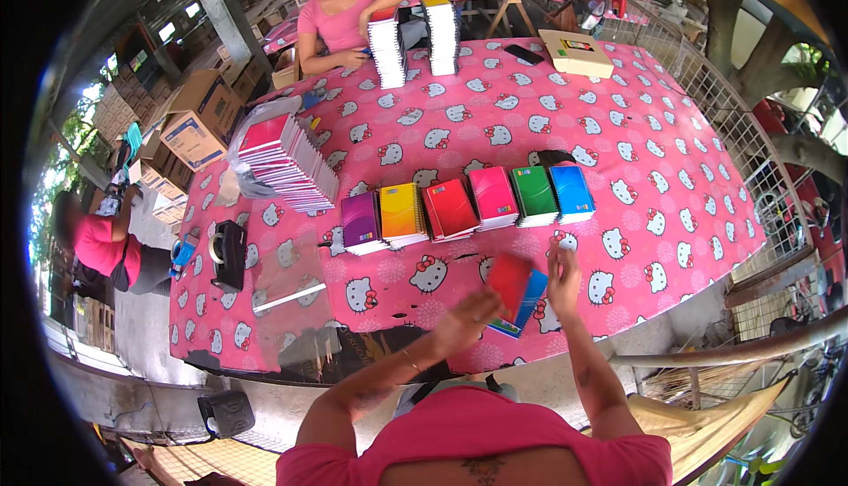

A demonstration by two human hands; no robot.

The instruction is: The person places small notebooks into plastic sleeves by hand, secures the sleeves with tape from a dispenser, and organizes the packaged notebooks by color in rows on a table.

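Note:
In front of me a red notebook (509, 278), smeared by motion, is held at its lower left edge by my left hand (470, 316). Below it a blue notebook (532, 302) lies tilted, with a sliver of green at its lower edge. To the right of these, my right hand (563, 281) is raised with its fingers apart, near the notebooks' right side. Beyond my hands runs a row of short notebook stacks: purple (360, 219), yellow (402, 210), red (450, 207), pink (492, 195), green (533, 191) and blue (571, 190).
A tall notebook stack (287, 164) partly in plastic stands left, above a black tape dispenser (230, 255). Across the pink table (671, 248), a person (340, 22) sits by two spiral notebook stacks (441, 36). A phone (524, 54) and a flat box (576, 53) lie far right.

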